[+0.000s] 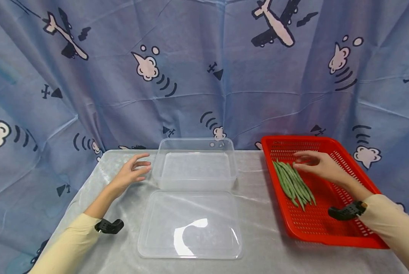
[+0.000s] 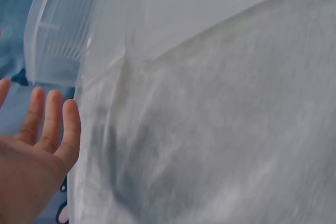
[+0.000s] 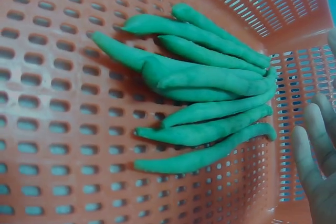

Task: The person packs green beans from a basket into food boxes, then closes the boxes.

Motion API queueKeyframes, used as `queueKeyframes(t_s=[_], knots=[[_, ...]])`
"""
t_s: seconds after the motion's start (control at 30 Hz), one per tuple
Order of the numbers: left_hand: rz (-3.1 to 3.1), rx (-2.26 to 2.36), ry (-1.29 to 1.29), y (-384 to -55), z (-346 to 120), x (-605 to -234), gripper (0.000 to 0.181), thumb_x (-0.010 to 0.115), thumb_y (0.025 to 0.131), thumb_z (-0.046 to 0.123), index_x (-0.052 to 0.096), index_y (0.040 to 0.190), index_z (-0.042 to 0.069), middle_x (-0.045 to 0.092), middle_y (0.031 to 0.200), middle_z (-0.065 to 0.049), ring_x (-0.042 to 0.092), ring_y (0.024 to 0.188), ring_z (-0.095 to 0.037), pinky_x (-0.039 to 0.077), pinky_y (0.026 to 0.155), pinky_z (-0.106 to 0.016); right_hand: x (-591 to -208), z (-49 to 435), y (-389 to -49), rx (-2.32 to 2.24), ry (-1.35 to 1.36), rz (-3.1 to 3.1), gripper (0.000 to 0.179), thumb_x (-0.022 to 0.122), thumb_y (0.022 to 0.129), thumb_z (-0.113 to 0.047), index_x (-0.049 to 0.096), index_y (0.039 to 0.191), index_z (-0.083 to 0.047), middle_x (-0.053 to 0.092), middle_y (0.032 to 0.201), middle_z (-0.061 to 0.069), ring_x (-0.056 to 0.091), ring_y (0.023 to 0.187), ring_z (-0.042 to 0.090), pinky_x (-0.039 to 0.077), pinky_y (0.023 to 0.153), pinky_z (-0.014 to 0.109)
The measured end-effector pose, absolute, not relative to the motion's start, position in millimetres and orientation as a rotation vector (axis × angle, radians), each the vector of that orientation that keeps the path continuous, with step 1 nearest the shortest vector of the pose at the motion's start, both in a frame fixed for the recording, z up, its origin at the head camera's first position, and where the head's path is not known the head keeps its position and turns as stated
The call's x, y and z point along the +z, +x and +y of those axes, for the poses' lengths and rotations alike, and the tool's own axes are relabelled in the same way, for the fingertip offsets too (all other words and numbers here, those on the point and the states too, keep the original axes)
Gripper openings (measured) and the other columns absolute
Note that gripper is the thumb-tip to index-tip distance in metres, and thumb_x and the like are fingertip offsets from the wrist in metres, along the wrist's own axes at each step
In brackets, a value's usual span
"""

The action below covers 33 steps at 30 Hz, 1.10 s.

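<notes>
Several green beans (image 1: pixel 293 182) lie side by side in a red perforated basket (image 1: pixel 328 240). Over the basket, close to the upper ends of the beans, my right hand (image 1: pixel 315 164) hovers with fingers loosely bent and holds nothing. In the right wrist view the beans (image 3: pixel 205 80) fan out across the basket floor, with the right hand (image 3: pixel 317 150) apart from them at the edge. My left hand (image 1: pixel 130 173) is raised beside a clear plastic container (image 1: pixel 195 184), fingers spread and nothing in them. The left wrist view has the left hand (image 2: pixel 42 150) just below the container's wall (image 2: pixel 58 40).
A clear flat lid (image 1: pixel 190 224) lies on the table in front of the container. The table has a pale cloth cover (image 1: pixel 259 213). Behind it hangs a blue patterned curtain (image 1: pixel 197 76). A dark wrist camera (image 1: pixel 109 226) sits on each arm.
</notes>
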<state>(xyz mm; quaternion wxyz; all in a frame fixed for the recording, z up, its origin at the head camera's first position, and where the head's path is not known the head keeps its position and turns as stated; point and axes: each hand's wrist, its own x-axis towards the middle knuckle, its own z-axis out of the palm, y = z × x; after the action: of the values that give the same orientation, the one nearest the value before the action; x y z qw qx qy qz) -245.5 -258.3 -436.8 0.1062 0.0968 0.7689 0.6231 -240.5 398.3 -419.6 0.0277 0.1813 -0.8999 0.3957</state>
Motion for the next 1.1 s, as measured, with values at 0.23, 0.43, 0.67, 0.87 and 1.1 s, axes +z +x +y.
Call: queueKeyframes(t_s=[0.23, 0.43, 0.67, 0.87, 1.1], knots=[[2.238, 1.906, 0.248, -249.6, -244.1, -443.6, 0.063, 0.065, 0.102, 0.02, 0.035, 0.156, 0.008, 0.04, 0.147, -0.031, 0.044, 0.131, -0.039, 0.039, 0.103, -0.061, -427.4, 400.1, -244.2, 1.282, 0.567, -2.773, 0.045, 0.077, 0.092, -0.008, 0.061, 0.131, 0.008, 0.069, 0.108, 0.02, 0.068, 0.088, 0.019, 0.055, 0.07, 0.027], [2.226, 1.914, 0.253, -253.8, -235.2, -449.1, 0.063, 0.066, 0.102, 0.02, 0.036, 0.156, 0.006, 0.036, 0.15, -0.03, 0.041, 0.134, -0.04, 0.038, 0.104, -0.061, -432.0, 394.9, -247.0, 1.247, 0.572, -2.802, 0.045, 0.079, 0.091, -0.011, 0.063, 0.131, 0.005, 0.068, 0.101, 0.016, 0.065, 0.083, 0.024, 0.054, 0.067, 0.033], [2.236, 1.918, 0.252, -255.2, -227.1, -449.6, 0.062, 0.068, 0.1, 0.021, 0.04, 0.154, 0.01, 0.032, 0.153, -0.028, 0.04, 0.135, -0.044, 0.036, 0.104, -0.063, -437.4, 393.2, -253.0, 1.273, 0.554, -2.813, 0.046, 0.079, 0.091, -0.013, 0.063, 0.131, 0.004, 0.064, 0.09, 0.014, 0.056, 0.073, 0.029, 0.045, 0.06, 0.03], [2.302, 1.85, 0.248, -254.1, -226.1, -447.8, 0.065, 0.071, 0.098, 0.025, 0.041, 0.155, 0.014, 0.032, 0.154, -0.026, 0.041, 0.134, -0.045, 0.038, 0.102, -0.063, -444.0, 392.3, -258.2, 1.323, 0.562, -2.796, 0.044, 0.079, 0.091, -0.01, 0.064, 0.128, 0.007, 0.061, 0.081, 0.015, 0.051, 0.069, 0.023, 0.042, 0.06, 0.03], [2.331, 1.819, 0.277, -254.6, -223.7, -450.0, 0.066, 0.073, 0.097, 0.022, 0.041, 0.154, 0.012, 0.03, 0.154, -0.03, 0.042, 0.132, -0.048, 0.042, 0.098, -0.063, -453.3, 391.4, -265.4, 1.363, 0.57, -2.798, 0.042, 0.083, 0.087, -0.011, 0.068, 0.122, 0.006, 0.055, 0.074, 0.012, 0.047, 0.065, 0.018, 0.039, 0.058, 0.03]])
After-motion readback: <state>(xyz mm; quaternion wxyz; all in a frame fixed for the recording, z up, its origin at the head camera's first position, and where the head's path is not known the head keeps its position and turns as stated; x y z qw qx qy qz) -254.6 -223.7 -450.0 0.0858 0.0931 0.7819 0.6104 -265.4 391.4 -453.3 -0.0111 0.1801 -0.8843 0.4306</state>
